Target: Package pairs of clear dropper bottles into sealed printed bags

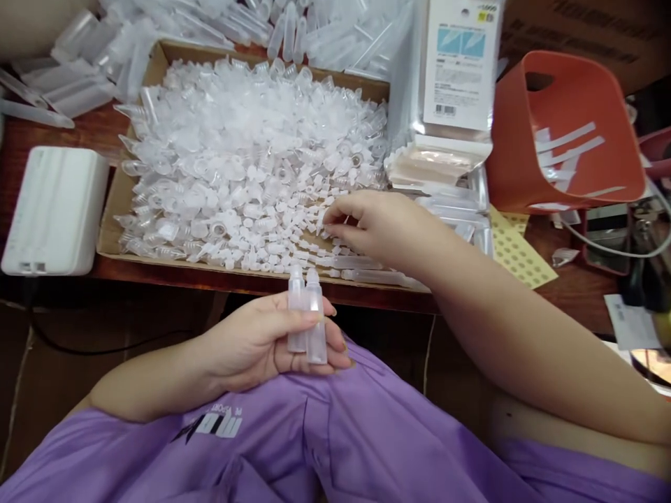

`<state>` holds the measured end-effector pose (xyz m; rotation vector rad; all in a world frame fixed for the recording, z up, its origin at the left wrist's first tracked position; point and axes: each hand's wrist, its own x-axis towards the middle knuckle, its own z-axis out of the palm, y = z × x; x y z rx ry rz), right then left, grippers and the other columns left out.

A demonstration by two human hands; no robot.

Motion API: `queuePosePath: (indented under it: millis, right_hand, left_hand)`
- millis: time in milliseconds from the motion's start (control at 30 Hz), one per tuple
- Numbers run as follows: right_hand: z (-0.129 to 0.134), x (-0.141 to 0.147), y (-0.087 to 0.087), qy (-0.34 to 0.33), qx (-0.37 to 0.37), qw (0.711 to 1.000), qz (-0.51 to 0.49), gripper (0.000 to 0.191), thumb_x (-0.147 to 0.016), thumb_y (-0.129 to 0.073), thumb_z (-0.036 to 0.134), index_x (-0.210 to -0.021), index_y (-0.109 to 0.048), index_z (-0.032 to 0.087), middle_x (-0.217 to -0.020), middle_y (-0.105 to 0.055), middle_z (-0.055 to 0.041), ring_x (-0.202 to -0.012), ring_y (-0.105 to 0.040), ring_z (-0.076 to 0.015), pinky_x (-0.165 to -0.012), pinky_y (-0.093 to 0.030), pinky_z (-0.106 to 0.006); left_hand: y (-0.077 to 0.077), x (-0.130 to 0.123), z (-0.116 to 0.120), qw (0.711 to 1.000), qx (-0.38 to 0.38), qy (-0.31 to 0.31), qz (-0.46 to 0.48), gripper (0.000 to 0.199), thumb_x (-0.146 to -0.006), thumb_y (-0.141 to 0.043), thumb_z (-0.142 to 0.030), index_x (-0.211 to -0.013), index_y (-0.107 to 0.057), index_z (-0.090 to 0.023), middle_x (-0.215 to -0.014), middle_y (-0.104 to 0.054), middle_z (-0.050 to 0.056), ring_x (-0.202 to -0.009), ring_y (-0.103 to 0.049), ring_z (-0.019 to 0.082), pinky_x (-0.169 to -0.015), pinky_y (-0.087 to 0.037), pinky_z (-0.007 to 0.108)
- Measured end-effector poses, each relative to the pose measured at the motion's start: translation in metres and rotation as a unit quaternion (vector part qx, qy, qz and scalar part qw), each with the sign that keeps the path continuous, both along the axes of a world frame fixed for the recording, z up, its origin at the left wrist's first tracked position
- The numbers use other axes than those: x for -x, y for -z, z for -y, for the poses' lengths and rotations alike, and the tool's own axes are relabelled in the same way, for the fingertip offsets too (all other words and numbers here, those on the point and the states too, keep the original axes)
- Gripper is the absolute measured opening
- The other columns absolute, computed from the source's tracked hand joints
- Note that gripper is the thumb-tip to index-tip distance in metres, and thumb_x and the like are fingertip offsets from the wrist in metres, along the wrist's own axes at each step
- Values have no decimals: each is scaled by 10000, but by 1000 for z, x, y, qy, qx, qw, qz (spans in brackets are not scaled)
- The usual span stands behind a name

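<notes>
Two small translucent plastic bottles (315, 328) lie side by side in my left hand (272, 335), above my lap, with the thumb pressed across them. Their narrow necks point toward the table. My right hand (370, 220) reaches into the near right part of a shallow cardboard box (112, 202). Its thumb and fingertips are pinched at a small white plastic piece (321, 222), partly hidden by the fingers. Around it lie many small white plastic pieces (251, 237), and behind them a heap of clear, pointed caps (251, 133).
Clear tubes (78, 84) are piled behind the box. A white device (55, 209) stands at the left. To the right are packs of clear bags (456, 91), an orange bin (571, 140) with paper strips, and a yellow sticker sheet (521, 255). The table edge runs before my lap.
</notes>
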<state>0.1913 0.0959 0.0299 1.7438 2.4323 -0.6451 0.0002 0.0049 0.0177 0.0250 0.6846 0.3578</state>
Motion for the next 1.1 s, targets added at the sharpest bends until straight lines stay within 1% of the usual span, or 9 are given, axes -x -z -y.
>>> queuePosePath:
  millis: [133,233,300,367,500,600,800,1000,1100]
  right_hand:
    - [-1,2,5,-8,-11,1000,-14,176,-860,-548,175,-898,-718,198,-905,-716,-17,-804,-619,-165,-696,-416,-281]
    - [1,-1,3,-5,-28,999,-25,170,-858,-546,159,-883,-713,177,-892,-702,-29,-815,-621,-173,-707,-434,-291]
    - [7,-6,-2,19,-48,996,-70,153,-855,-554,153,-893,-702,168,-908,-690,-28,-850,-628,-173,-738,-459,-297]
    - [17,-11,-7,47,-54,986,-151,129,-871,-563,184,-913,-684,171,-909,-679,-17,-862,-634,-160,-752,-483,-291]
    - [40,-22,-12,92,34,941,-324,133,-897,-583,304,-917,-641,185,-825,-661,8,-755,-631,-117,-663,-511,-245]
    - [52,-28,-11,112,104,903,-401,155,-872,-626,339,-883,-623,185,-797,-661,12,-718,-635,-108,-649,-538,-239]
    - [64,-38,-12,133,213,857,-449,147,-857,-647,338,-871,-629,193,-799,-689,6,-713,-657,-106,-643,-571,-238]
    - [68,-46,-9,130,229,837,-480,212,-832,-690,397,-839,-646,189,-761,-690,8,-681,-667,-103,-623,-573,-225]
    - [69,-47,-8,143,238,824,-494,238,-817,-706,419,-821,-646,189,-748,-686,8,-665,-659,-102,-622,-572,-230]
  left_hand:
    - [5,-10,0,999,22,22,27,82,-845,-653,-193,-874,-651,-117,-711,-731,65,-674,-755,195,-607,-602,236]
    - [7,-14,0,998,36,47,32,114,-884,-595,-213,-853,-643,-114,-692,-727,67,-657,-751,188,-591,-592,224]
    - [7,-16,0,997,34,50,39,132,-898,-580,-223,-855,-641,-114,-705,-735,75,-663,-750,186,-596,-586,221]
    - [8,-17,0,997,30,50,44,131,-904,-585,-227,-869,-644,-115,-728,-744,82,-673,-750,182,-605,-582,217]
    - [11,-19,2,997,-2,57,53,160,-893,-635,-294,-939,-656,-142,-779,-751,79,-698,-748,198,-599,-582,248]
    - [11,-21,4,995,-48,75,47,243,-838,-710,-363,-990,-668,-177,-776,-738,51,-707,-741,199,-588,-569,252]
    - [8,-27,5,993,-79,87,-2,292,-785,-774,-352,-1008,-695,-182,-741,-711,18,-738,-715,135,-673,-531,205]
    - [10,-29,7,980,-150,123,-35,325,-824,-730,-369,-1069,-704,-157,-711,-669,-4,-609,-616,77,-648,-487,205]
    - [11,-30,5,975,-167,134,-55,295,-811,-738,-382,-993,-713,-152,-712,-655,-8,-619,-604,81,-662,-483,215]
